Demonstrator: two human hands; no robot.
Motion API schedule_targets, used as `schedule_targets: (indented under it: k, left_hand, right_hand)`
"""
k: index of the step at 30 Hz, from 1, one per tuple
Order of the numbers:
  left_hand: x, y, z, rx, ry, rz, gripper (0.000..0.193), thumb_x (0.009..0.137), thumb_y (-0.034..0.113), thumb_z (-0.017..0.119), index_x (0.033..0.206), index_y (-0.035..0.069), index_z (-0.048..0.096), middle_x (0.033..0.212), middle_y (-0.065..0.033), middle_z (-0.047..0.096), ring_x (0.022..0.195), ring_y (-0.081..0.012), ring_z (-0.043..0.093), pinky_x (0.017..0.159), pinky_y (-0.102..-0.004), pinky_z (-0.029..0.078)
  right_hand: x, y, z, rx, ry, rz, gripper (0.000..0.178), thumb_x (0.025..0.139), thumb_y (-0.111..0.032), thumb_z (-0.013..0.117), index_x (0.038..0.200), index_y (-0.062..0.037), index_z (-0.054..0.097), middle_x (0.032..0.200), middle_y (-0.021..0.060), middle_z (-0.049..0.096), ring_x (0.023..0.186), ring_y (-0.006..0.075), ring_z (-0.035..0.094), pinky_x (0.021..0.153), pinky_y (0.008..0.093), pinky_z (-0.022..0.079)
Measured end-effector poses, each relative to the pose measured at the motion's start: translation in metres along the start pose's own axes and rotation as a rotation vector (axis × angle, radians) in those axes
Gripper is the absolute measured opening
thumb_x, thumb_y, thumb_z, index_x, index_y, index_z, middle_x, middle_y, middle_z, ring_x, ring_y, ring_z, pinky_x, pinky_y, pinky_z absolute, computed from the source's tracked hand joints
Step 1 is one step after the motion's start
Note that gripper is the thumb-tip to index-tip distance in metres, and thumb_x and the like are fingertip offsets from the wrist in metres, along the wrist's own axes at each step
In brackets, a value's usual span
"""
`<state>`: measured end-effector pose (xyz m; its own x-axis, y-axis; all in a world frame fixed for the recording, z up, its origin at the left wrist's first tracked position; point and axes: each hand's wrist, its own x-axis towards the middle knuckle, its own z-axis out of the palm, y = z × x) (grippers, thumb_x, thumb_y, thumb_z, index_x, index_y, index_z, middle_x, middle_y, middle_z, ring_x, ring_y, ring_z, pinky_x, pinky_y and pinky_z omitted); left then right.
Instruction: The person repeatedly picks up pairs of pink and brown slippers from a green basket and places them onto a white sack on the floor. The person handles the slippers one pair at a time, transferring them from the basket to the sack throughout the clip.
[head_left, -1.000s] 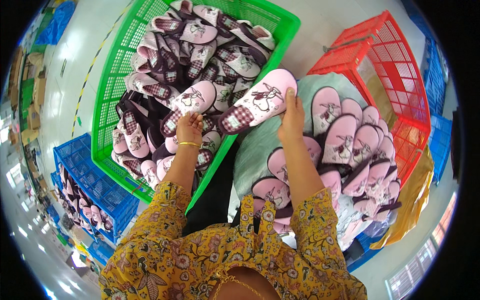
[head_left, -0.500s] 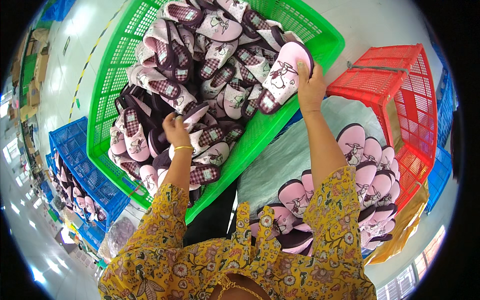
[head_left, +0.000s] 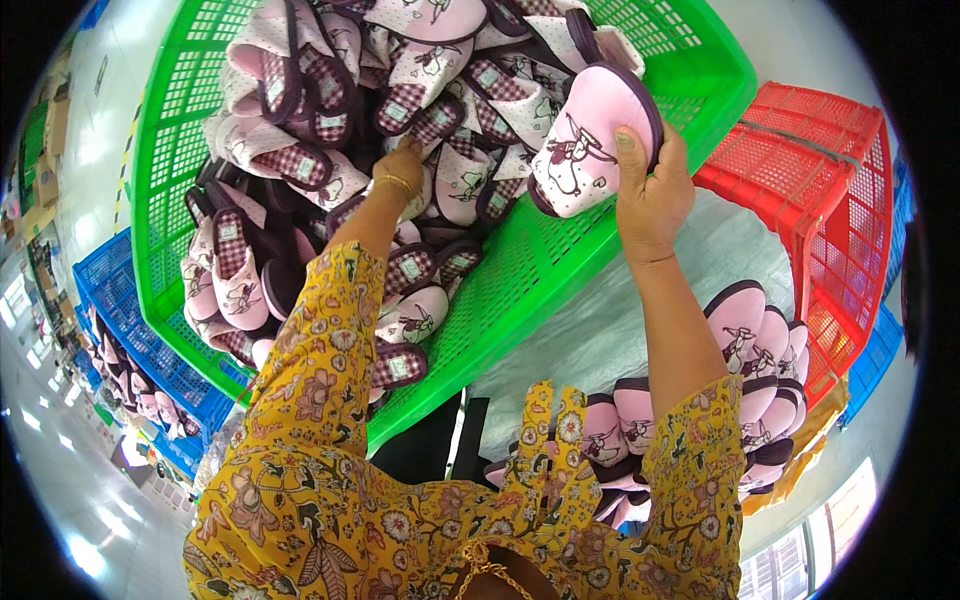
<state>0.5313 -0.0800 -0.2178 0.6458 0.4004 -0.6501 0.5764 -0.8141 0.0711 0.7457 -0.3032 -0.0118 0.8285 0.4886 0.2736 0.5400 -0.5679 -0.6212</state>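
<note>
My right hand [head_left: 655, 190] is closed on a pink slipper [head_left: 590, 145], its thumb pressed on the drawing printed on the upper. This slipper has a dark edge and is held upright above the right side of a green plastic basket [head_left: 530, 280]. My left hand [head_left: 400, 168] reaches deep into a heap of similar slippers in the basket. It touches slippers in the middle of the heap, near one with a checked insole [head_left: 437, 120]. The left fingers are mostly hidden, so whether they grip anything does not show.
Right of the basket, rows of pink slippers [head_left: 765, 345] stand on a pale grey-green sheet [head_left: 560, 330]. Red plastic crates [head_left: 790, 150] stand beyond it. At the left is a blue crate [head_left: 150, 310] next to more slippers [head_left: 135, 380].
My left hand has moved farther into the heap, away from the slipper it was at. My right hand still holds its slipper, now slightly farther right. The view has shifted.
</note>
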Motion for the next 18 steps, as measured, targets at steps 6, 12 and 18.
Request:
schedule_targets:
  k: [6,12,18]
  left_hand:
    - [0.027,-0.020,0.007,0.221,-0.266,-0.018,0.040,0.089,0.015,0.047,0.129,0.010,0.050,0.128,-0.0107,0.057,0.112,-0.0259,0.060,0.088,-0.0370,0.051]
    - [0.016,-0.035,0.021,0.314,-0.452,-0.053,0.028,0.090,0.024,0.056,0.113,0.012,0.066,0.127,-0.0060,0.059,0.113,-0.0225,0.060,0.089,-0.0352,0.050]
    - [0.015,0.008,-0.004,0.166,-0.113,-0.052,0.028,0.088,0.023,0.056,0.112,0.012,0.066,0.111,-0.0097,0.067,0.097,-0.0241,0.066,0.079,-0.0352,0.053]
  right_hand:
    - [0.000,-0.004,0.005,0.025,-0.040,-0.003,0.046,0.087,-0.043,0.063,0.106,-0.0010,0.058,0.089,0.0145,0.064,0.075,0.0295,0.062,0.066,0.0364,0.050]
    - [0.001,-0.010,0.002,0.028,-0.072,-0.007,0.045,0.087,-0.040,0.065,0.105,0.0000,0.057,0.089,0.0146,0.063,0.075,0.0303,0.062,0.066,0.0365,0.049]
    - [0.000,-0.006,-0.001,0.026,-0.064,-0.005,0.044,0.087,-0.038,0.065,0.106,0.0005,0.056,0.092,0.0150,0.063,0.077,0.0312,0.061,0.068,0.0369,0.049]
